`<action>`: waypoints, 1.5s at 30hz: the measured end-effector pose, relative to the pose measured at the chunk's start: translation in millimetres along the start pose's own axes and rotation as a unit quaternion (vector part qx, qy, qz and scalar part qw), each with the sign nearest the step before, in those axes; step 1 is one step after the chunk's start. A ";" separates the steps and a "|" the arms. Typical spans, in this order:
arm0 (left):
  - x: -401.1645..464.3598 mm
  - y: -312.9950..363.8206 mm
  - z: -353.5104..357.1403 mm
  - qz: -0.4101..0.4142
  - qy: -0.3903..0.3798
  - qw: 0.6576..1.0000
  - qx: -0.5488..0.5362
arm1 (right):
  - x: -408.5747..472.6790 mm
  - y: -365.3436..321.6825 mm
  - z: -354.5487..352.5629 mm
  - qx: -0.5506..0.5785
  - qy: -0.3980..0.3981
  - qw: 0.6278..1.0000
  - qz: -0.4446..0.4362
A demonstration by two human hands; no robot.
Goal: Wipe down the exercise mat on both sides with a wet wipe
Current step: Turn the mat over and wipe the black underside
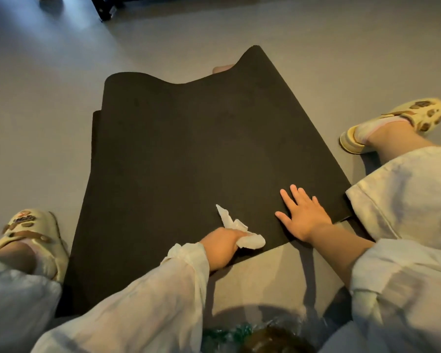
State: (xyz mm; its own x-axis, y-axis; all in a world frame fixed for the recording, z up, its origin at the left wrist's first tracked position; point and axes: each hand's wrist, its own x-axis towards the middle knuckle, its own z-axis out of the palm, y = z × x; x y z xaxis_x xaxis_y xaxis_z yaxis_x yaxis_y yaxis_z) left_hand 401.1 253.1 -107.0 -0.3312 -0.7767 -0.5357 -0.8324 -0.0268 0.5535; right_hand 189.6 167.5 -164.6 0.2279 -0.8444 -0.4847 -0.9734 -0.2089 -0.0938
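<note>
You are sitting on a grey floor with the black exercise mat spread out in front of you, between your legs. The mat is your landmark: its far end curls up off the floor in a wavy fold, and a second dark layer shows along its left edge and under its near right corner. Your left hand rests at the mat's near edge, fingers curled round a crumpled white wet wipe that lies against the mat's surface. Your right hand lies flat on the mat beside the wipe, fingers straight and spread, holding nothing. A cream slipper sits just off the mat's left side, and another slipper off its right side. Beyond the mat's far end, a dark furniture leg stands on the floor, where pale light reflects at the upper left. Near you, below the mat's near edge, lies crinkled green and clear plastic.
</note>
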 end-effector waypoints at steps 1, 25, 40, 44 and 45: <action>-5.0 2.8 -6.5 -0.004 0.006 1.000 -0.023 | -9.6 -2.9 0.4 0.011 -0.013 1.000 0.000; 36.5 8.3 -48.6 -0.081 0.229 0.957 -0.159 | -14.1 42.5 -34.1 -0.277 -0.061 0.959 -0.021; 41.8 -22.6 -35.4 0.076 0.233 0.967 -0.074 | -87.4 12.8 -33.4 -0.307 -0.127 0.926 -0.179; 52.7 -27.7 -15.5 0.096 0.167 0.979 0.065 | -64.4 14.3 -44.8 -0.237 0.015 0.946 -0.223; 56.6 -29.3 -10.2 0.076 0.175 0.973 0.131 | -53.1 16.1 -45.1 -0.229 0.049 0.948 -0.217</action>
State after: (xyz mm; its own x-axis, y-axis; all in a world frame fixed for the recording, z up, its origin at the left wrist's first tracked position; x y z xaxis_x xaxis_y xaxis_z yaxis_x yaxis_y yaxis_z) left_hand 411.3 203.5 -147.0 -0.3263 -0.9271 -0.1846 -0.8850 0.2310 0.4043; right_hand 162.9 186.7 -101.2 0.6269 -0.6680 -0.4010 -0.6820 -0.7194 0.1320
